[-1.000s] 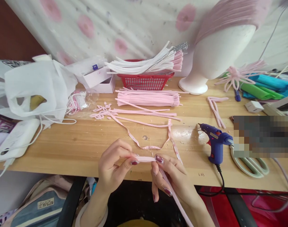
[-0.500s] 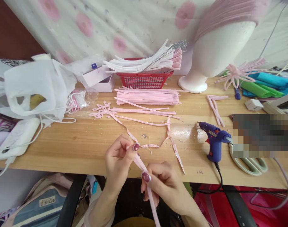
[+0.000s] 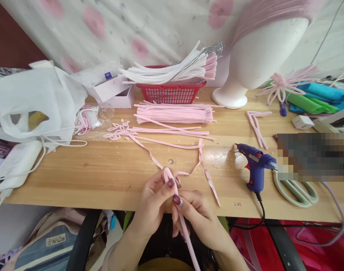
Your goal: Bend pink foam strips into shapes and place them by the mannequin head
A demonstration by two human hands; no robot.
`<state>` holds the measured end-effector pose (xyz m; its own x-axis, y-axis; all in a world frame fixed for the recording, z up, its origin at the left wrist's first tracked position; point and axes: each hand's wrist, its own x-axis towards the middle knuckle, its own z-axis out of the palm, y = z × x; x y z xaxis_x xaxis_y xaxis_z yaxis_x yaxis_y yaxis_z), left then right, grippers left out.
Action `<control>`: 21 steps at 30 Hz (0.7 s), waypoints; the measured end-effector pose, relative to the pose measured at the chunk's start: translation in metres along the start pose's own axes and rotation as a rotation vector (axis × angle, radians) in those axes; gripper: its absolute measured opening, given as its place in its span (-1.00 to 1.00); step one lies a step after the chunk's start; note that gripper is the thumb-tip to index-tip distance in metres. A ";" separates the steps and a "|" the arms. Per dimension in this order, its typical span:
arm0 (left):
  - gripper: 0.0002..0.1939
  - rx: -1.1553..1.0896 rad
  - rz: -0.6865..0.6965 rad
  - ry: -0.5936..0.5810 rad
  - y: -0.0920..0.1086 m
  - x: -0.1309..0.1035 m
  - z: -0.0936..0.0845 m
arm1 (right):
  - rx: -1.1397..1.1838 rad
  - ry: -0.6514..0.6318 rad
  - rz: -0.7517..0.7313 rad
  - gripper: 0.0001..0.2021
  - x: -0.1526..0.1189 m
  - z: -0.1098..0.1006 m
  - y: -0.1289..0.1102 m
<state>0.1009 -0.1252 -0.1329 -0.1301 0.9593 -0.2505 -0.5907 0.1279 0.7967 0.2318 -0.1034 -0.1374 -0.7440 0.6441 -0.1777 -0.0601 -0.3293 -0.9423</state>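
A pink pipe cleaner runs between my two hands, its upper end bent into a narrow loop and its tail hanging toward my lap. My left hand pinches it just below the bend. Close beside it, my right hand grips the same pipe cleaner between thumb and fingers. Behind my hands a pink measuring tape lies loosely curved on the table. Beyond the tape are loose pink pipe cleaners, a tied bundle of them and a cluster of small pink loops.
A blue glue gun and green-handled scissors lie to the right. A red basket of pipe cleaners stands at the back beside a white foam head. At left are a plastic bag and a white power strip.
My left hand has moved right, closer to my right hand. The pipe cleaner's top, earlier hidden at my left fingertips, now shows as a bent loop. The view has shifted slightly.
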 end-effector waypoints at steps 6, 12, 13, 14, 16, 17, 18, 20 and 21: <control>-0.74 -0.107 0.042 0.082 0.012 0.006 -0.002 | -0.184 -0.103 -0.089 -0.51 -0.001 -0.005 0.000; -0.76 0.219 0.340 0.173 0.007 0.011 -0.010 | -0.177 0.050 -0.081 -0.46 0.003 0.003 -0.002; -0.78 0.353 0.445 0.190 0.007 0.012 -0.011 | -0.168 0.080 -0.073 -0.44 0.003 0.004 -0.001; -0.80 0.495 0.557 0.207 0.008 0.014 -0.013 | -0.153 0.100 -0.057 -0.43 0.003 0.003 0.000; -0.87 0.736 0.768 0.206 0.011 0.016 -0.018 | -0.126 0.109 -0.003 -0.45 0.003 -0.001 0.004; -0.88 0.826 0.855 0.185 0.013 0.018 -0.021 | -0.131 0.113 0.008 -0.47 0.003 -0.005 0.006; -0.88 0.896 0.926 0.138 0.015 0.020 -0.023 | -0.150 0.125 0.004 -0.50 0.004 -0.008 0.009; -0.83 0.967 1.022 0.053 0.016 0.023 -0.026 | -0.230 0.164 -0.049 -0.55 0.007 -0.015 0.013; -0.82 0.977 1.052 0.030 0.016 0.024 -0.027 | -0.286 0.188 -0.083 -0.57 0.009 -0.017 0.014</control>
<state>0.0674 -0.1071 -0.1410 -0.1787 0.7107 0.6804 0.5606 -0.4948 0.6640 0.2355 -0.0907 -0.1568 -0.6073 0.7852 -0.1209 0.0932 -0.0807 -0.9924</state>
